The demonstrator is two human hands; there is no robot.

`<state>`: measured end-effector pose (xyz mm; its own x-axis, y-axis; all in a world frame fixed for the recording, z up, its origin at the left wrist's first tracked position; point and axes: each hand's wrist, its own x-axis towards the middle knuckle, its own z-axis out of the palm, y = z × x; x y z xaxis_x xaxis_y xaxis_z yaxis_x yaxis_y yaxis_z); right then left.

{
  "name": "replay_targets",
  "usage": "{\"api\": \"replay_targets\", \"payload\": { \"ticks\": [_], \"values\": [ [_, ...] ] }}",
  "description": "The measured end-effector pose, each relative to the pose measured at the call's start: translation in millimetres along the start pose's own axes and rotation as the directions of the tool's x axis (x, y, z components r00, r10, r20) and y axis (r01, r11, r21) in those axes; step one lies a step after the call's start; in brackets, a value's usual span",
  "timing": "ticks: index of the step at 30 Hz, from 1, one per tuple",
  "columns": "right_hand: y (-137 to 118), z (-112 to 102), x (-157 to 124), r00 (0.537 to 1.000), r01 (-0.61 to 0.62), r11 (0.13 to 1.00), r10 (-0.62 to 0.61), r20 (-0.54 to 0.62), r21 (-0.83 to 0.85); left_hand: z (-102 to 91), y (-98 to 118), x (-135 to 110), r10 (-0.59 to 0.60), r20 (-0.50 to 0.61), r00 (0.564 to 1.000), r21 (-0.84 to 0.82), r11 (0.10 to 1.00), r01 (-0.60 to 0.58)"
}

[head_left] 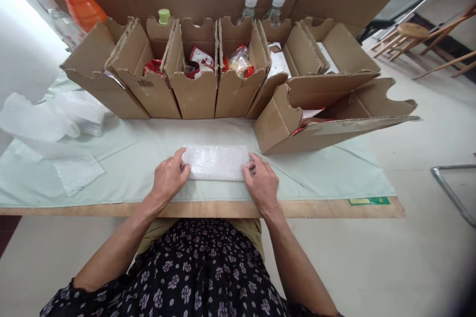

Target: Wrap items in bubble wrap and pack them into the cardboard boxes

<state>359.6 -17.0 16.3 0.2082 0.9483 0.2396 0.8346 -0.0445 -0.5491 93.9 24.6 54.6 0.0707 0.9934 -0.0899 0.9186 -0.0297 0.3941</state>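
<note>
Pinching a plastic-wrapped packet [217,163] between left hand [169,177] and right hand [264,182], by its short ends, over pale green cloth [219,191]; looks flat, oblong, whitish, glossy and crinkled

A strip of tabletop [128,173] is lying open between the bubble-wrapped packet [216,162] and the row of cardboard bins [198,96], leaving a low sideways path. The bins' front walls are blocking any level reach beyond — access is coming only from above, through their open tops. An angled cardboard bin [334,136] is jutting forward just ahead of the right hand [263,181], though room is opening along the near edge beside it. Left of the left hand [170,174], space is running until loose plastic wrapping [48,121].
</note>
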Motion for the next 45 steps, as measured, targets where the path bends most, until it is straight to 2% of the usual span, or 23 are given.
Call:
{"api": "replay_targets", "payload": {
  "ticks": [2, 5, 8, 10, 12, 15, 17, 20, 22, 25, 27, 30, 33, 36, 38, 39, 41, 43, 45],
  "values": [
    [3, 1, 3, 0.999, 0.047, 0.992, -0.049, -0.015, -0.113, 0.1, -1, 0, 0.013, -0.021, 1.000, 0.067, 0.998, -0.011],
    [6, -1, 12, 0.999, 0.047, 0.973, -0.051, -0.011, -0.225, 2.0, -3, 0, 0.036, -0.054, 0.998, 0.153, 0.988, -0.027],
    [1, 0, 24, 0.999, 0.027, 0.979, -0.021, 0.032, -0.204, 2.7, -3, 1, 0.043, -0.019, 0.999, 0.159, 0.986, -0.039],
    [-6, 2, 28, 0.998, -0.006, 0.998, 0.011, 0.066, -0.070, -0.4, -3, 2, 0.038, 0.006, 0.999, 0.095, 0.995, -0.038],
    [-11, 1, 23, 0.992, -0.092, 0.984, 0.077, 0.100, 0.151, -7.4, -4, 6, -0.002, 0.033, 0.999, 0.002, 1.000, 0.002],
    [-13, -8, -3, 0.969, -0.230, 0.867, 0.164, 0.184, 0.441, -22.4, -5, 16, -0.051, 0.089, 0.995, -0.117, 0.991, 0.062],
    [-12, -17, -24, 0.964, -0.257, 0.841, 0.189, 0.187, 0.476, -30.6, -5, 26, -0.037, 0.119, 0.992, -0.129, 0.990, 0.052],
    [-8, -29, -39, 0.981, -0.194, 0.919, 0.186, 0.056, 0.343, -33.9, -7, 40, -0.001, 0.145, 0.989, -0.061, 0.998, 0.010],
    [-8, -28, -31, 0.996, -0.082, 0.973, 0.085, -0.007, 0.215, -30.3, -9, 45, 0.021, 0.145, 0.989, -0.023, 1.000, -0.017],
    [-10, -16, -3, 0.995, 0.085, 0.995, -0.087, 0.050, 0.045, -23.3, -14, 47, 0.041, 0.122, 0.992, 0.026, 0.999, -0.045],
    [-13, -9, 13, 0.985, 0.110, 0.994, -0.109, 0.131, -0.002, -20.5, -15, 49, 0.077, 0.097, 0.992, 0.065, 0.994, -0.083],
    [-19, -9, 10, 0.967, 0.039, 0.996, -0.058, 0.246, 0.080, -17.9, -3, 60, 0.166, 0.074, 0.983, 0.105, 0.979, -0.174],
    [-27, -18, -20, 0.949, -0.085, 0.971, 0.011, 0.314, 0.222, -9.6, 23, 83, 0.252, 0.081, 0.964, 0.103, 0.960, -0.260],
    [-35, -21, -50, 0.942, -0.142, 0.954, 0.048, 0.332, 0.265, 4.1, 51, 101, 0.332, 0.076, 0.940, 0.090, 0.937, -0.339],
    [-38, -19, -59, 0.945, -0.151, 0.956, 0.065, 0.320, 0.251, 10.3, 57, 98, 0.366, 0.052, 0.929, 0.085, 0.925, -0.369],
    [-38, -18, -60, 0.947, -0.156, 0.957, 0.075, 0.313, 0.243, 11.1, 55, 89, 0.393, 0.022, 0.919, 0.076, 0.916, -0.393],
    [-37, -17, -58, 0.945, -0.171, 0.953, 0.086, 0.316, 0.251, 8.7, 41, 59, 0.486, -0.061, 0.872, 0.037, 0.874, -0.485],
    [-35, -20, -54, 0.936, -0.190, 0.933, 0.078, 0.344, 0.306, 4.3, 20, 20, 0.648, -0.120, 0.752, -0.039, 0.754, -0.656],
    [-33, -24, -49, 0.923, -0.230, 0.885, 0.066, 0.379, 0.405, 2.7, 0, -16, 0.762, -0.069, 0.644, -0.092, 0.638, -0.765]
  ]
}}
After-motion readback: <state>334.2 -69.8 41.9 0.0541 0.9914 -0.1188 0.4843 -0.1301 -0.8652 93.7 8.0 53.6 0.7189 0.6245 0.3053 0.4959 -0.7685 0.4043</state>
